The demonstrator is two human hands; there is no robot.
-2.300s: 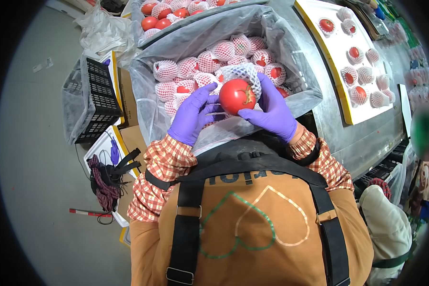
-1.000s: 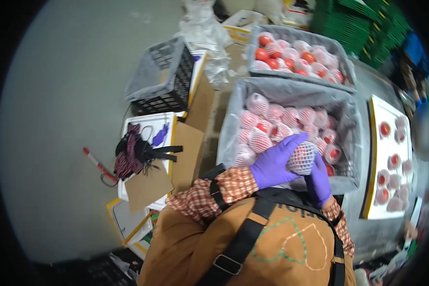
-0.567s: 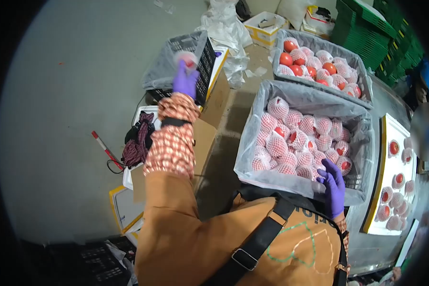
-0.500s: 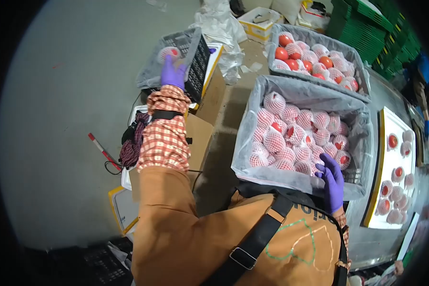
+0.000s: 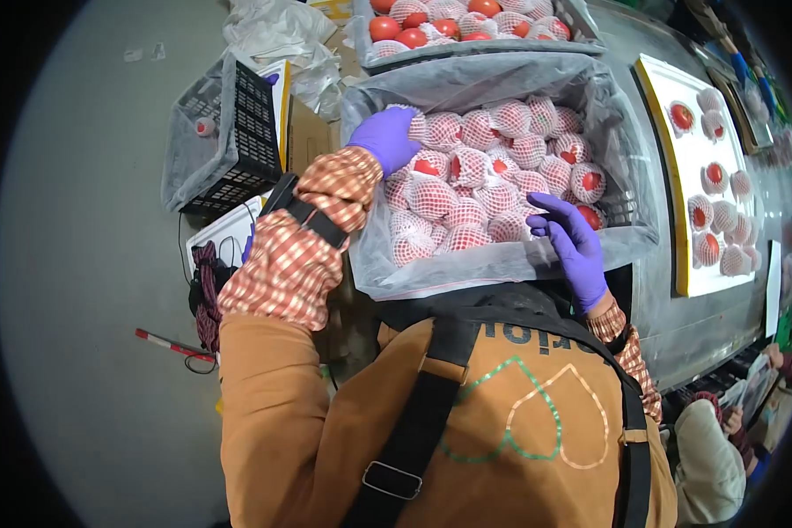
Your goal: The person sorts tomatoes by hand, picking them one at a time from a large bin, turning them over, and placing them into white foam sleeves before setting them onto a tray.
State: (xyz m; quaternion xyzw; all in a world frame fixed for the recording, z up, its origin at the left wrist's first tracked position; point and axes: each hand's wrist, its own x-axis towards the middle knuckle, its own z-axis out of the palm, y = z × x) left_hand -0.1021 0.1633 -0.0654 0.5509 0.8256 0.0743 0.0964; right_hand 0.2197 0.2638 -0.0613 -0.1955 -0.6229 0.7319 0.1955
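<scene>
A lined crate [image 5: 502,286] in front of me is filled with several red fruits in pink-and-white foam nets [image 5: 431,195]. At its back left corner my left hand [image 5: 385,139], in a purple glove, has its fingers curled over a netted fruit [image 5: 411,123]; the fingertips are partly hidden. My right hand [image 5: 572,246], also gloved in purple, hovers over the crate's front right part with its fingers apart and nothing in them. A black crate with a grey liner [image 5: 180,154] at the left holds one netted fruit [image 5: 205,127].
Another crate of red fruit [image 5: 475,53] lies behind. On the metal table at the right is a white tray [image 5: 669,176] with netted fruits. Clear plastic [image 5: 282,35], a red-and-white stick [image 5: 172,343] and a dark cord [image 5: 207,295] are at the left. People are at the right edge.
My left hand has moved from the black crate to the lined crate, and the fruit it was at now lies in the black crate. The view has shifted right.
</scene>
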